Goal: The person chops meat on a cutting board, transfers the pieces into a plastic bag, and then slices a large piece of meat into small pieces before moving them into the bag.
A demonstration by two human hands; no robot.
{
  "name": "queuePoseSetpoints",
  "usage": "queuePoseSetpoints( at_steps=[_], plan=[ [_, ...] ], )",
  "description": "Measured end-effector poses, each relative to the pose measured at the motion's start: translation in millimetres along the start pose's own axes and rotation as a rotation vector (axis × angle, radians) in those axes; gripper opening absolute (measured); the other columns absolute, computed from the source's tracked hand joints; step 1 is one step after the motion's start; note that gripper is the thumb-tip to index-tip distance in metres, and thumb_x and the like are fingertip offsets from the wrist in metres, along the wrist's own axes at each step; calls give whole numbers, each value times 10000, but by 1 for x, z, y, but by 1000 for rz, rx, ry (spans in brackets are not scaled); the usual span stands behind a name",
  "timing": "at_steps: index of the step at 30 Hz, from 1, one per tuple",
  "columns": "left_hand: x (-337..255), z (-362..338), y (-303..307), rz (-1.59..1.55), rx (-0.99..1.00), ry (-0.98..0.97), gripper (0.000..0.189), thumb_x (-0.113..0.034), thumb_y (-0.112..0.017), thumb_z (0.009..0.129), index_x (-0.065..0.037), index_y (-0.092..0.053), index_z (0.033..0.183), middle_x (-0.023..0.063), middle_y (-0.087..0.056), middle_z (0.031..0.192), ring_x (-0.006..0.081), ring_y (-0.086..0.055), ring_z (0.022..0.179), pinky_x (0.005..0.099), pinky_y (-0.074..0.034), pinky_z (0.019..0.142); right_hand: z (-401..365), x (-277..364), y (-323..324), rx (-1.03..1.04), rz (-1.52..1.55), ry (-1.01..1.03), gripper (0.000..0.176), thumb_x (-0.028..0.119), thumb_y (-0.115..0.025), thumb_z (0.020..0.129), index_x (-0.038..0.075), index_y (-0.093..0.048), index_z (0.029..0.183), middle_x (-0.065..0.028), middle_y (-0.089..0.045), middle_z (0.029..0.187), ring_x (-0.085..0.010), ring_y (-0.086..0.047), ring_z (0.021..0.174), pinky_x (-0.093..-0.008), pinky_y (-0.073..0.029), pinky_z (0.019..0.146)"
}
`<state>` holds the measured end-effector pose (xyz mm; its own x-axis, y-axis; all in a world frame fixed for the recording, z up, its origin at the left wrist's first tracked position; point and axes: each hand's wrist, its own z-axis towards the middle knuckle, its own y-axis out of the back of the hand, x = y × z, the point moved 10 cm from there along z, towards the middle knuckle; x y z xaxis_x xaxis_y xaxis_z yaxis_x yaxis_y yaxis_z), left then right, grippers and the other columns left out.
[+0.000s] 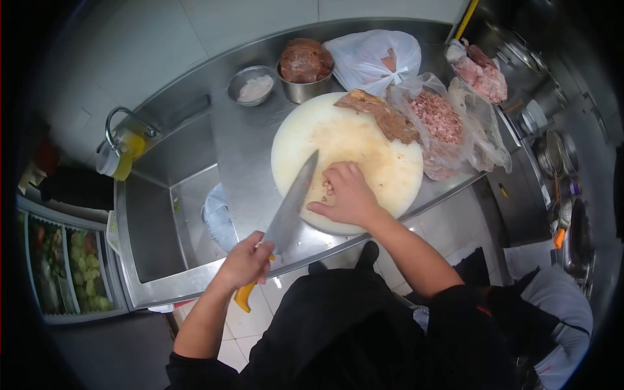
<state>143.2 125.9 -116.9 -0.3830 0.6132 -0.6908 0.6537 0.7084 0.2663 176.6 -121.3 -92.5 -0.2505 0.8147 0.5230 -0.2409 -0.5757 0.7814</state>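
Observation:
My left hand [247,261] is wrapped round the yellow handle of a large kitchen knife [291,201]. The blade points away from me, its tip over the left part of a round white cutting board [292,130]. On the board rests my right hand [349,195], fingers curled inward and thumb apart. Small bits lie by its fingertips; whatever is under the fingers is mostly hidden. A flat slab of brown-red meat [383,116] lies across the board's far right edge. Beside it, a clear plastic bag [437,120] holds chopped pink meat.
Behind the board stand a metal pot [305,89] of dark meat, a small bowl [255,88] with something whitish, and a tied white bag [374,55]. A sink [153,214] with a tap [117,127] is at left. More meat [481,75] sits far right. Another person [562,312] is at right.

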Motion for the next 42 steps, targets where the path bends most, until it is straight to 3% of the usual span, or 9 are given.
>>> queuePoseSetpoints(
  at_steps=[5,11,17,24,29,30,36,39,42],
  plan=[
    [-25,22,-60,62,160,-61,346,-301,-518,1068,-16,-562,1258,67,-617,715,143,-610,514,298,-524,531,-12,1,14,-259,-283,-110,386,297,-724,890,-10,-624,1101,-197,-555,1198,-387,-480,1142,-470,-389,1030],
    [-48,38,-102,123,230,-111,343,-313,-508,1071,-13,-559,1228,61,-627,736,144,-635,549,304,-524,588,-24,-72,29,-520,-119,-467,202,-12,-631,846,50,-639,1039,-185,-578,1088,-403,-515,1064,-465,-425,955],
    [-90,22,-112,274,144,-239,308,-322,-517,1069,-21,-547,1126,134,-686,743,220,-705,593,368,-555,613,-19,-92,70,-771,181,-455,197,-64,-580,814,60,-635,958,-168,-577,1042,-379,-523,1050,-461,-441,929],
    [-195,37,-152,300,80,-559,301,-319,-553,1064,-25,-540,1130,174,-691,731,260,-708,607,413,-563,611,5,-148,205,-966,38,-324,126,-1,-618,859,51,-654,968,-131,-621,962,-313,-603,944,-420,-483,894],
    [-206,47,-144,79,123,-324,338,-317,-579,1058,-16,-537,1206,115,-670,765,192,-672,601,366,-557,596,23,-287,221,-670,545,-591,189,153,-600,997,-4,-668,1077,-152,-711,1026,-261,-661,1009,-384,-500,896],
    [-201,51,-131,140,84,-313,360,-322,-581,1058,-11,-539,1234,67,-622,737,160,-643,586,335,-548,584,25,-312,225,-665,318,-501,332,281,-540,1086,-29,-642,1148,-58,-712,922,-169,-668,876,-316,-532,826],
    [-167,54,-93,-177,-77,-196,317,-292,-587,1050,2,-574,1168,53,-594,714,140,-583,536,309,-495,530,18,-324,243,-601,498,-836,368,332,-604,1058,-13,-690,1149,-49,-714,857,-145,-656,735,-287,-535,704],
    [-138,47,-76,-245,-161,-139,308,-286,-609,1038,-4,-583,1159,45,-588,705,137,-564,514,297,-485,519,44,-280,251,-679,285,-437,359,340,-637,1037,-8,-713,1087,-51,-707,841,-143,-656,748,-293,-546,719],
    [-106,29,-57,-268,-259,-43,308,-288,-638,1018,-8,-582,1131,43,-582,686,137,-558,498,293,-487,517,66,-210,216,-372,357,-279,348,329,-687,996,-8,-722,1075,-94,-719,865,-185,-686,803,-304,-560,782]
  ],
)
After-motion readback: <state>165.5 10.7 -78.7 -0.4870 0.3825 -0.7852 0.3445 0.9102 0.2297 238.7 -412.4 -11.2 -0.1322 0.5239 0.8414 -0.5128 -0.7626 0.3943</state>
